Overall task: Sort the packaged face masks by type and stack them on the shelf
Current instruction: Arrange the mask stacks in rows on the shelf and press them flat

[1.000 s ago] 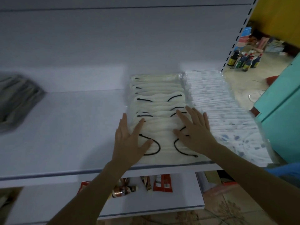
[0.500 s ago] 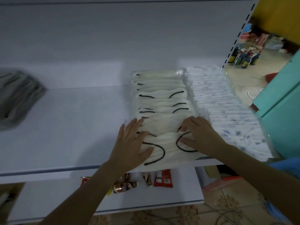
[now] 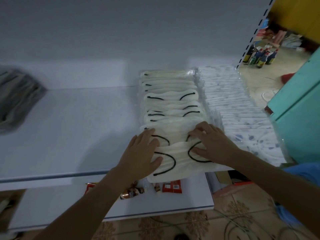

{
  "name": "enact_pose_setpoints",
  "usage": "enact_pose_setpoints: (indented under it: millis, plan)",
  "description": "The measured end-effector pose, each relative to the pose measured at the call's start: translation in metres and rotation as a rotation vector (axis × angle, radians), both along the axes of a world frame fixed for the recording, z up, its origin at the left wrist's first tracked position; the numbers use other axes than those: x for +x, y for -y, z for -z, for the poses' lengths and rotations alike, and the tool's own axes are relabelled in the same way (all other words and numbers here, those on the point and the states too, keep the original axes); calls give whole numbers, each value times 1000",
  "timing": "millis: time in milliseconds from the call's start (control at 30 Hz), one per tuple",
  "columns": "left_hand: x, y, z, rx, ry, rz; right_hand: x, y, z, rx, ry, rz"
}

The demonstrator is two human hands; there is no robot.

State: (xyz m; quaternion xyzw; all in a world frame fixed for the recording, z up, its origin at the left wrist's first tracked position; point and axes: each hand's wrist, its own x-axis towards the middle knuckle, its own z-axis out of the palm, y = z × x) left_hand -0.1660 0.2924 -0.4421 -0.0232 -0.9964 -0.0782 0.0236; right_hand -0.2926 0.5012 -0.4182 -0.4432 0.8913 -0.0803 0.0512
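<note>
Now the left hand (image 3: 143, 153) is lying spread on the front masks (image 3: 173, 163) at the shelf (image 3: 69, 135) edge, the right hand (image 3: 213, 144) pinching them; light, slippery packs, probably, wanting grips at both ends.

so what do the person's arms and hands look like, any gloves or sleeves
The left hand and right hand are bare: no gloves, rings or watch visible. The forearms are uncovered as far as the frame shows. By the right upper arm sits blue fabric, likely a short sleeve or shirt.
</note>
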Motion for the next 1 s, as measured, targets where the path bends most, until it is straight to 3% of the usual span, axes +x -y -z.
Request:
enact_pose_setpoints:
  millis: [133,333,433,600,833,1000]
  plan:
    - [-1,-1,-8,49,152,-99,5,0,-1,-5,50,32]
    - [-12,0,-9,-8,201,-124,2,2,3,-50,86,80]
    - [-12,-2,-12,79,160,-147,-5,3,-3,-117,82,69]
    - [-18,-2,-14,113,65,-199,-14,7,-6,1,95,123]
    - [-23,1,-13,102,-14,-218,-16,6,4,-132,-79,138]
    - [-19,2,-16,92,70,-117,-23,13,0,-57,109,60]
